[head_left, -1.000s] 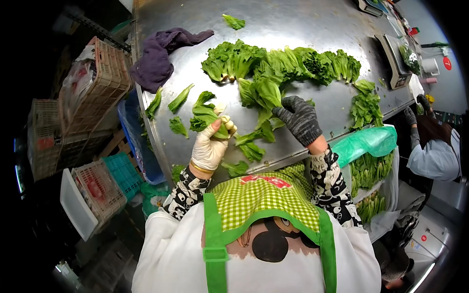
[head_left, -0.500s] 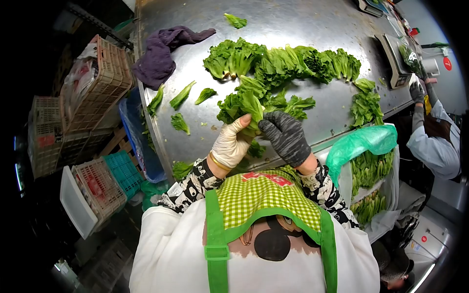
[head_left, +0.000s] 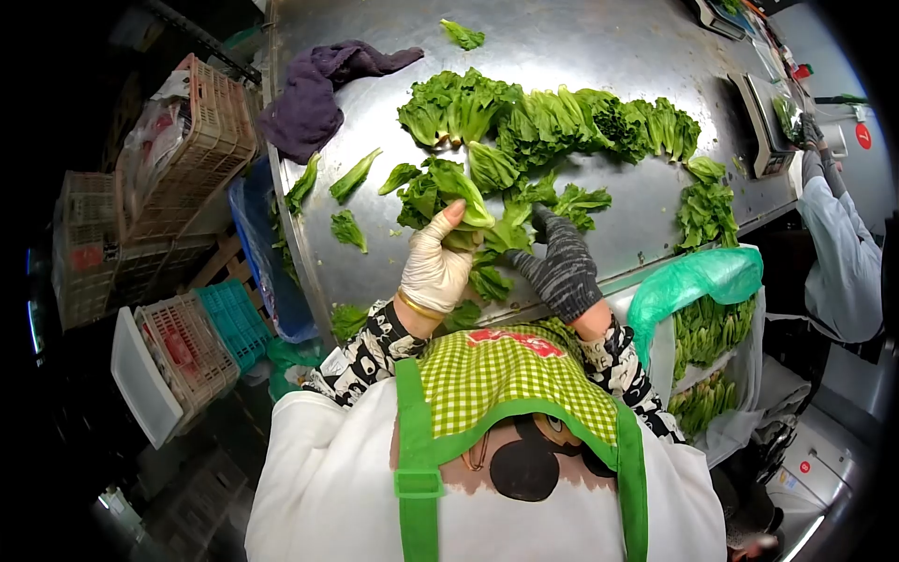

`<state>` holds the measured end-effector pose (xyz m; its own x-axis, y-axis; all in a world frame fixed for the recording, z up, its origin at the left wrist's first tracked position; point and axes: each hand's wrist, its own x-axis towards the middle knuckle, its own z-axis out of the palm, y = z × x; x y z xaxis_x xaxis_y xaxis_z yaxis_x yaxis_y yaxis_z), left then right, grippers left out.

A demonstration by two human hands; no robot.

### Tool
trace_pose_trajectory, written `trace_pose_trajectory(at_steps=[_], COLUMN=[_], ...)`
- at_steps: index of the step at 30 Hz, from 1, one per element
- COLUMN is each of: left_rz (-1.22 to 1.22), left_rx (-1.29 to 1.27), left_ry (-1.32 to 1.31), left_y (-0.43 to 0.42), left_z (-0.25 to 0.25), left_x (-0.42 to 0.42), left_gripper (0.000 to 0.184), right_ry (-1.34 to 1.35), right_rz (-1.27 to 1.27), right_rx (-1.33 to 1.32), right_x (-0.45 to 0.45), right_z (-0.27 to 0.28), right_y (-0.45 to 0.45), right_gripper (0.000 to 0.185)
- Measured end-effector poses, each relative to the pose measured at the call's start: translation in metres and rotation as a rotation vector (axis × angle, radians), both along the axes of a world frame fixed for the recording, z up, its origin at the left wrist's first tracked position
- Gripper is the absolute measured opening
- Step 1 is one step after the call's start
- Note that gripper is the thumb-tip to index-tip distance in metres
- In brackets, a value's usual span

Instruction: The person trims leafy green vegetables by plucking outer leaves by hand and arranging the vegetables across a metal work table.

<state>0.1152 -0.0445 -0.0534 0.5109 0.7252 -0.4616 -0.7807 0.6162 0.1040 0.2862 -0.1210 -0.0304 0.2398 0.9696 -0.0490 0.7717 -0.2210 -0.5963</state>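
Observation:
My left hand (head_left: 438,265), in a whitish glove, is closed around a small head of lettuce (head_left: 449,192), its thumb lying along the pale outer rib. To its right, my right hand (head_left: 562,267) wears a dark grey knit glove. Its thumb stands apart from the fingers, beside a loose lettuce leaf (head_left: 510,232) on the metal table. Whether the fingertips touch that leaf I cannot tell. More loose leaves (head_left: 581,201) lie just beyond the right hand. Below the left hand's grip, another leaf (head_left: 489,283) rests near the table edge.
A row of lettuce heads (head_left: 571,122) spans the steel table (head_left: 365,272). A purple cloth (head_left: 304,103) lies at left, near scattered leaves. Lined crates of greens (head_left: 716,332) stand at right, plastic crates (head_left: 187,145) at left. Beyond a scale (head_left: 763,126) works another person (head_left: 843,267).
My right hand has come away from the lettuce head, moving right and slightly down, its thumb spreading from the fingers. The left hand still holds the head, now tilted differently.

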Motion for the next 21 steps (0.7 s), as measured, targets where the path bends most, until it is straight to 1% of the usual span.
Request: trace_pose_trajectory(at_steps=[1,4,5,8,9,11,12,15,18,21], left_rz=[-0.027,-0.131,-0.089,-0.121,-0.127,-0.123,-0.122,-0.116,-0.12,-0.123], left_rx=[0.015,-0.005,-0.007,0.017,0.009,-0.033,-0.054,-0.058,-0.1,-0.083], left_ry=[0.014,0.047,0.03,-0.005,0.0,-0.031,-0.047,-0.162,-0.156,-0.088], left_y=[-0.001,-0.006,-0.009,-0.008,-0.008,-0.009,-0.008,-0.008,-0.007,-0.006], left_z=[-0.002,0.014,0.005,0.015,0.012,0.0,0.003,0.019,0.001,-0.002], left_x=[0.002,0.012,0.014,0.008,0.006,0.003,0.004,0.013,0.014,0.015], left_gripper=[0.019,0.022,0.026,0.032,0.036,0.037,0.038,0.037,0.035,0.03], right_ry=[0.249,0.628,0.599,1.011,0.986,0.956,0.94,0.977,0.751,0.839], right_rz=[-0.02,0.007,-0.002,-0.193,-0.168,-0.173,-0.177,-0.187,-0.073,-0.215], right_rx=[0.051,0.082,0.106,0.0,0.056,0.005,-0.02,0.005,0.029,0.096], right_x=[-0.008,-0.019,-0.02,-0.023,-0.021,-0.015,-0.014,-0.024,-0.023,-0.029], right_z=[0.012,0.025,0.024,0.033,0.031,0.019,0.015,0.015,0.02,0.019], right_y=[0.002,0.008,0.01,0.013,0.012,0.009,0.007,0.005,0.006,0.007], right_gripper=[0.055,0.051,0.042,0.033,0.025,0.023,0.022,0.021,0.025,0.029])
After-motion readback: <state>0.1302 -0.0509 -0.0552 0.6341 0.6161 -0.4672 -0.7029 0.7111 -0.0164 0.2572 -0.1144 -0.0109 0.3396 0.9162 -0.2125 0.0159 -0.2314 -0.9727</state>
